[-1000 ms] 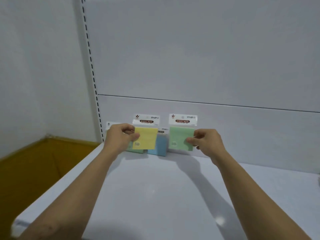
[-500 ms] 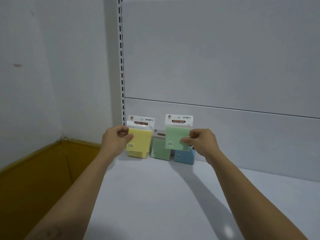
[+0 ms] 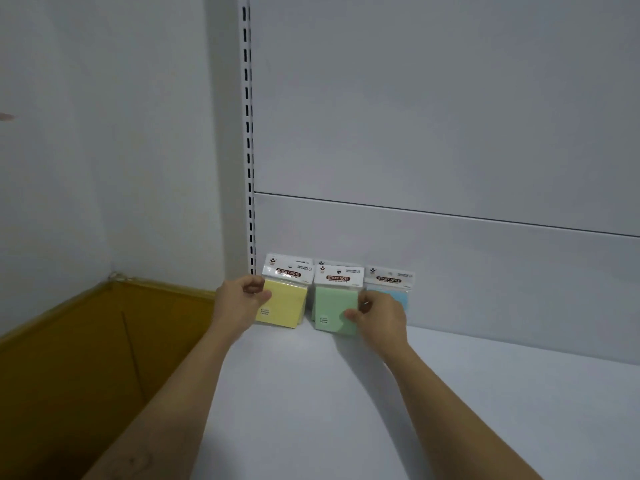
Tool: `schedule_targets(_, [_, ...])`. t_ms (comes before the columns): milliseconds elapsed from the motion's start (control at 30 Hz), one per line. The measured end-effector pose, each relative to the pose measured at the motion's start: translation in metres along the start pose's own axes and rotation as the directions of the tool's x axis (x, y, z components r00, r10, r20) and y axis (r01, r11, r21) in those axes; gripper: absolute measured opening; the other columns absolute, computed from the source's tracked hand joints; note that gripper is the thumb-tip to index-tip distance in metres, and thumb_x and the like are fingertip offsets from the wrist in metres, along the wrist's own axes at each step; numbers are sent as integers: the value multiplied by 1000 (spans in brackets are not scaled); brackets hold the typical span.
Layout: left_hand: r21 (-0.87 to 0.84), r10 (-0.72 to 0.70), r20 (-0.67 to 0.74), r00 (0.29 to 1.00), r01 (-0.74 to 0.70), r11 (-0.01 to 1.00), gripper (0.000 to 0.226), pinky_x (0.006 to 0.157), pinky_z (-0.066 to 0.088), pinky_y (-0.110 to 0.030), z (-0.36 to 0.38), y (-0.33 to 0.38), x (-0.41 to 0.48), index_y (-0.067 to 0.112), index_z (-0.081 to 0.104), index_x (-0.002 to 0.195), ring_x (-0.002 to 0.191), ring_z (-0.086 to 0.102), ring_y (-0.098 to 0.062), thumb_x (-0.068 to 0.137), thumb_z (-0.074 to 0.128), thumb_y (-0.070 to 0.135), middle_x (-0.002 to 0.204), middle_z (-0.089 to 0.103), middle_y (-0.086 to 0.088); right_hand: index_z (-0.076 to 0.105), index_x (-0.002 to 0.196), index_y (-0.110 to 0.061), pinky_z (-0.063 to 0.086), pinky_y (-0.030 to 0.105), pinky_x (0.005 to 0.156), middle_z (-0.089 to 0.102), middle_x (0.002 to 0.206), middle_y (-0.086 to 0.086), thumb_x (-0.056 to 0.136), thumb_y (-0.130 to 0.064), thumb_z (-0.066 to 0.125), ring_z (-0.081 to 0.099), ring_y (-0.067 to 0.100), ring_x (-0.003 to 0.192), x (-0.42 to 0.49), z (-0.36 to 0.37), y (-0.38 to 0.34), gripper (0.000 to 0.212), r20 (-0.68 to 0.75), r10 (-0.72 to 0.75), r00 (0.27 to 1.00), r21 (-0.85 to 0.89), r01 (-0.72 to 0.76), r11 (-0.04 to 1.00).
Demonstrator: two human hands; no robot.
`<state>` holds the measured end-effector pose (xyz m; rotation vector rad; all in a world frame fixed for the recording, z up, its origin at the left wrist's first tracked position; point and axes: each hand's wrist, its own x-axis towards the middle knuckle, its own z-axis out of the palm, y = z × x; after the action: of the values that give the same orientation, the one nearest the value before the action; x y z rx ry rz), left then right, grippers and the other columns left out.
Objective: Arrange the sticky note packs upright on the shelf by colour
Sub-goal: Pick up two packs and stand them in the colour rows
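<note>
Here: five packs, three colours

Along the shelf (image 3: 346, 393) back stand two yellow packs (image 3: 282, 306), two green packs (image 3: 332, 306), one blue pack (image 3: 398, 292). The left hand (image 3: 239, 303) pinches the front yellow one; the right hand (image 3: 379, 315) pinches the front green one.

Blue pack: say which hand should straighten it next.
Probably the right hand: it holds the green pack directly beside the blue pack, while the left hand grips the yellow pack farther off.

The shelf (image 3: 346, 410) and its back panel (image 3: 433, 116) look like smooth, matt white painted metal, as does the slotted upright (image 3: 246, 133), while the yellow pack (image 3: 285, 306), green pack (image 3: 332, 306) and blue pack (image 3: 398, 296) are paper pads in glossy clear plastic wrap.
</note>
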<state>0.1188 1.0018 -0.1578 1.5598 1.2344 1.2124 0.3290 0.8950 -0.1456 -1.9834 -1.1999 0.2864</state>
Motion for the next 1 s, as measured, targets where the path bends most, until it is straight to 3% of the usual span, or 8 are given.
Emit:
schedule_targets(133, [40,43,-81,996,-40,998,17,79,55,-36,6,-12,-6,10,69,98,79,65,-20,81,70,5,83,68,-4,65,97,-13,42,28,74,68,93,2,82,-20,69,59,21,87,-3,19,5,17,-94,-29,995,28,32,999])
schedule_targets(233, [93,78,-132,988,-66,993,21,66,48,-18,9,-18,-6,6,69,103,75,63,-15,82,71,9,83,68,-4,60,107,-15,46,33,83,66,100,2,84,-20,67,60,22,95,-1,24,8,24,-118,-30,993,66,38,997])
schedule_targets(333, [152,108,-155,982,-84,985,23,60,40,-8,12,-20,-6,5,68,106,73,60,-12,83,70,12,83,66,-3,55,111,-14,44,31,80,65,100,4,86,-21,65,59,23,95,0,27,11,27,-107,-49,993,62,56,997])
schedule_targets(400, [161,102,-141,985,-79,984,24,61,44,-10,14,-21,-8,7,67,107,72,61,-9,84,69,15,85,66,-2,51,113,-14,43,31,79,64,102,4,86,-23,65,58,24,96,-1,29,13,31,-101,-56,993,37,60,998])
schedule_targets(500, [180,85,-78,993,-70,981,31,75,54,-28,13,-20,-8,13,65,110,80,65,-14,80,73,18,90,68,0,46,116,-17,45,32,79,63,106,4,82,-22,68,58,26,100,-3,34,14,41,-93,-47,995,18,49,999])
schedule_targets(667, [261,105,-3,994,-100,960,50,77,47,-24,12,-23,-6,13,61,119,88,61,-13,72,79,13,102,66,-2,40,110,-20,43,32,75,63,102,3,82,-17,68,59,26,95,-3,36,14,40,-92,-43,995,54,48,997])
schedule_targets(1000, [262,107,-50,993,-90,961,44,70,42,-18,17,-23,-9,14,62,115,87,60,-13,74,79,15,99,64,-1,43,102,-12,41,35,69,60,97,6,85,-24,65,56,29,88,-4,37,12,30,-118,-100,988,-115,86,990])
